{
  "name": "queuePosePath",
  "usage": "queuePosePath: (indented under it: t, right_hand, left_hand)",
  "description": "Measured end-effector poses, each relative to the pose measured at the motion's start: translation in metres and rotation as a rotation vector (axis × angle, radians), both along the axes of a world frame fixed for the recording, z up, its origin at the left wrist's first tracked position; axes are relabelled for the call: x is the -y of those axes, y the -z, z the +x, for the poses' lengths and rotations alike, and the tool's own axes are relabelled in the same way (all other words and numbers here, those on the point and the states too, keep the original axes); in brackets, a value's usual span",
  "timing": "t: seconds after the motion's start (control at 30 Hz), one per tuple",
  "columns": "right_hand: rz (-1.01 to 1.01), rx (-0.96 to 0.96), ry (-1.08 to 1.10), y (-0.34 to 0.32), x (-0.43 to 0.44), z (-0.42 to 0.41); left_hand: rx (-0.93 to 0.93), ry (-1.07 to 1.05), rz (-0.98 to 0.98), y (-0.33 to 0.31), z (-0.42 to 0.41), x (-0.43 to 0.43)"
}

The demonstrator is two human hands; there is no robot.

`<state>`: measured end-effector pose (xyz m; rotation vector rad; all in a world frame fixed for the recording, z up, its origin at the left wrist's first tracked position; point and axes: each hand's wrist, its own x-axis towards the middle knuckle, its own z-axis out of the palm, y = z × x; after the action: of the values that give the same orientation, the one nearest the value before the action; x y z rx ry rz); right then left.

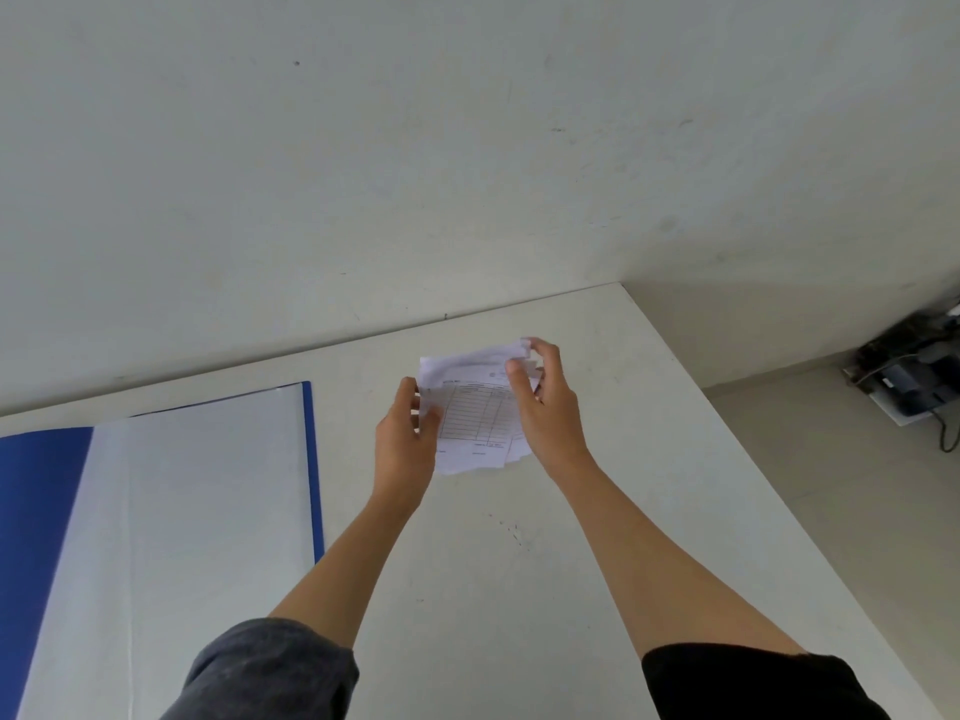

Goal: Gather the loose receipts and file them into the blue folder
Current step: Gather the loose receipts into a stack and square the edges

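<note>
A small stack of crumpled receipts (475,407) is held above the tabletop (597,537), near its far edge, pinched at its sides by the left hand (408,439) and the right hand (543,402). The blue folder (171,511) is laid open at the left edge, a clear sleeve (197,501) uppermost

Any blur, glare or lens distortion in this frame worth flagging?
Head view: soft, even light, no harsh glare; the receipts held between left hand and right hand are soft, their print unreadable; the blue folder lies open; the table edges splay from the wide-angle lens.
</note>
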<state>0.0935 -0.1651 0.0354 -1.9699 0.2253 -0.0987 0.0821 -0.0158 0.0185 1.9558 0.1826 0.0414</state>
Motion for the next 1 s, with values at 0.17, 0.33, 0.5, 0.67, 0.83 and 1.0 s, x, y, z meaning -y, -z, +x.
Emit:
queuePosePath:
  t: [0.17, 0.33, 0.5, 0.67, 0.83, 1.0]
  right_hand:
    - [-0.156, 0.146, -0.109, -0.004, 0.003, 0.006]
    - [-0.196, 0.125, -0.140, 0.000, 0.010, 0.010]
    - [-0.085, -0.038, -0.205, 0.007, 0.009, 0.003]
    - [-0.131, 0.073, -0.162, 0.007, 0.006, 0.003]
    - [-0.222, 0.284, -0.080, -0.005, 0.006, 0.013]
    - [-0.261, 0.290, -0.081, 0.010, 0.003, 0.004]
  left_hand:
    - [-0.012, -0.016, -0.018, 0.001, 0.000, 0.002]
    - [-0.010, -0.013, -0.070, 0.001, 0.008, 0.001]
    - [-0.152, -0.060, -0.209, 0.011, 0.004, 0.007]
    - [-0.130, -0.084, -0.179, 0.005, 0.008, 0.012]
    - [0.046, -0.029, -0.114, -0.015, 0.019, 0.010]
    - [0.052, 0.023, -0.061, -0.001, 0.005, 0.009]
